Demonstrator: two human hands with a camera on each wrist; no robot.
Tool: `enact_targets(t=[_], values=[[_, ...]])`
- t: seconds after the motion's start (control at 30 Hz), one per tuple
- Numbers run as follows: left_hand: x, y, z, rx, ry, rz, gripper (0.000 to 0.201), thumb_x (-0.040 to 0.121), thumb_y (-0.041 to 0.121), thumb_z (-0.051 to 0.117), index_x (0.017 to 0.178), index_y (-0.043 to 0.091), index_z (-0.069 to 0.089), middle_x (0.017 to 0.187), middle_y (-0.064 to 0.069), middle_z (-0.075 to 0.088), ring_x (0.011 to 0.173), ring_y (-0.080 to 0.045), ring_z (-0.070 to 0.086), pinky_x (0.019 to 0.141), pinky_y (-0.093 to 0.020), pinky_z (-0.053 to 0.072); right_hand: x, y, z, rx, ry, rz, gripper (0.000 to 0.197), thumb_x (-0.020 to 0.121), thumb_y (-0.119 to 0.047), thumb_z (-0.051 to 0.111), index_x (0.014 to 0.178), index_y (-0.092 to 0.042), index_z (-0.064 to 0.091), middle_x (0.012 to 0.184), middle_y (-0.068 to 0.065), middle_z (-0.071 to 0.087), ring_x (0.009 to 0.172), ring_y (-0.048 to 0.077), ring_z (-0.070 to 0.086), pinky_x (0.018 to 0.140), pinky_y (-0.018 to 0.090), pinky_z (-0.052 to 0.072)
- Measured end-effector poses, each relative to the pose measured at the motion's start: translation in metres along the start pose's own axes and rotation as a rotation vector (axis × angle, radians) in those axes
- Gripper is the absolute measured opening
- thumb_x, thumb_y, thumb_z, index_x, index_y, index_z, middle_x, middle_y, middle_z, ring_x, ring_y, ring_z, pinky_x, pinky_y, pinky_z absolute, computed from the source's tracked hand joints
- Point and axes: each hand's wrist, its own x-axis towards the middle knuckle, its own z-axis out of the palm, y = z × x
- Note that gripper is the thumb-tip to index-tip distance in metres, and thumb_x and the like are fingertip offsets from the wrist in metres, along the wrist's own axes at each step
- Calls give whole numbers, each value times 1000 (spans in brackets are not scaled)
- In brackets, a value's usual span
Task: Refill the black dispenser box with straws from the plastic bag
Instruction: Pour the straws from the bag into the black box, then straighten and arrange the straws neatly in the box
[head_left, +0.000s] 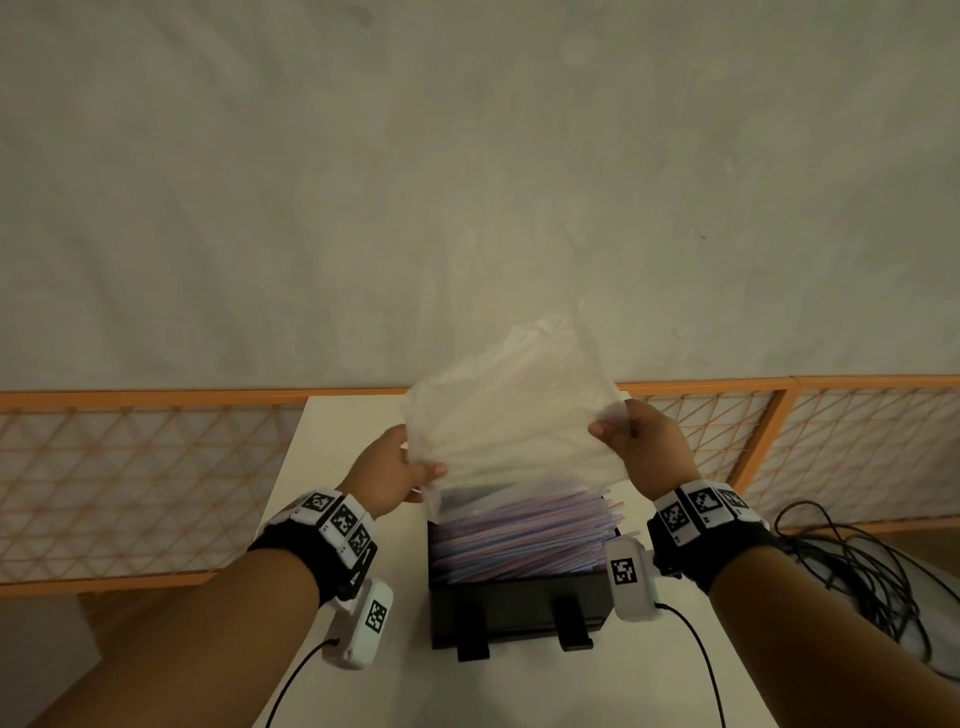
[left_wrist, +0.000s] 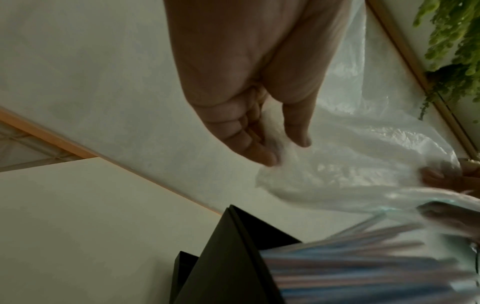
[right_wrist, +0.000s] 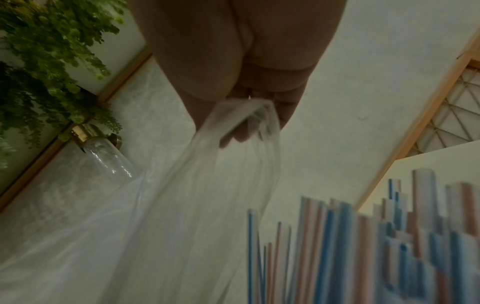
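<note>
A clear plastic bag (head_left: 511, 410) is held up over the black dispenser box (head_left: 519, 608), which stands on a white table (head_left: 353, 415). My left hand (head_left: 395, 467) pinches the bag's left edge; in the left wrist view my left hand (left_wrist: 283, 148) nips the film (left_wrist: 350, 164) between thumb and fingers. My right hand (head_left: 644, 441) grips the bag's right edge, and in the right wrist view my right hand (right_wrist: 244, 123) bunches the plastic (right_wrist: 207, 205). Striped blue, red and white straws (head_left: 519, 530) lie piled in the open box, also visible as straws (right_wrist: 389, 246) and straws (left_wrist: 363, 267).
An orange-framed mesh fence (head_left: 130, 478) runs behind the table on both sides. Black cables (head_left: 857, 566) lie coiled on the right. A grey wall (head_left: 467, 182) rises behind. A green plant (right_wrist: 46, 51) and a glass wall lamp (right_wrist: 103, 152) show in the right wrist view.
</note>
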Motion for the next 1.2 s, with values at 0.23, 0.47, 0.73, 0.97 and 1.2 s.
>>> enact_targets(t=[0.23, 0.47, 0.73, 0.97, 1.2], values=[[-14, 2, -52, -186, 303, 98, 11, 93, 13, 58, 103, 13, 53, 78, -7, 63, 62, -17, 54, 49, -26, 43, -3, -30, 7, 251, -74, -30, 24, 93, -28, 56, 115, -21, 51, 83, 1, 67, 71, 15, 64, 62, 24, 53], [1, -105, -111, -203, 512, -239, 11, 83, 13, 52, 93, 14, 54, 80, -20, 56, 63, -30, 56, 64, -50, 53, -17, -27, 19, 331, -102, -41, 14, 92, -25, 58, 105, -29, 54, 86, 5, 69, 72, 15, 65, 66, 28, 54], [-29, -134, -47, -100, 261, -628, 6, 96, 4, 49, 93, 7, 45, 81, -15, 52, 60, -26, 55, 49, -29, 54, -46, -2, 15, 180, -146, 18, 16, 86, -9, 66, 86, -25, 64, 73, -5, 67, 71, 15, 63, 71, 33, 53], [-41, -117, -39, 879, -324, -620, 52, 86, 45, 62, 121, 7, 58, 126, -11, 63, 107, -26, 64, 79, -25, 48, -69, 3, -2, -115, -197, -62, 18, 80, -16, 74, 77, -32, 65, 77, -14, 66, 72, -6, 60, 63, 6, 45], [-29, -20, -9, 1043, -248, 115, 21, 83, 38, 60, 89, 18, 54, 95, -2, 55, 97, -22, 58, 74, -28, 42, -60, 2, 26, -830, -652, -247, 82, 73, -48, 68, 144, -34, 29, 154, -6, 26, 142, 20, 24, 117, 41, 19]])
